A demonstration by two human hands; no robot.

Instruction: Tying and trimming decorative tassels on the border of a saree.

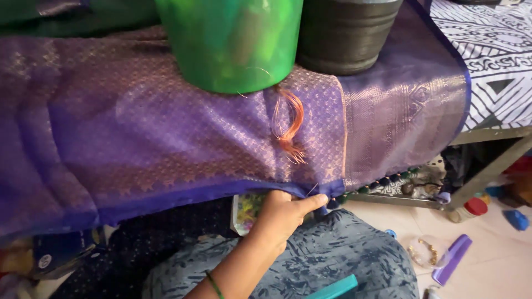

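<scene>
Purple cloth [166,127] is lying draped over the counter's near edge, under a green bucket [233,41] (a dark bucket [343,33] is sitting to its right). One hand [280,216], which hand I cannot tell, is pinching the cloth's blue hem [221,191] with its fingers [310,203].

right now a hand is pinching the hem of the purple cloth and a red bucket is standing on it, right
Not quite: the bucket standing on the purple cloth is green, not red. The head view shows it, and the hand pinching the hem.

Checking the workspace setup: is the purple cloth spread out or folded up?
Spread out: the purple cloth drapes flat, weighted by a green bucket, its edge pinched by one hand.
</scene>
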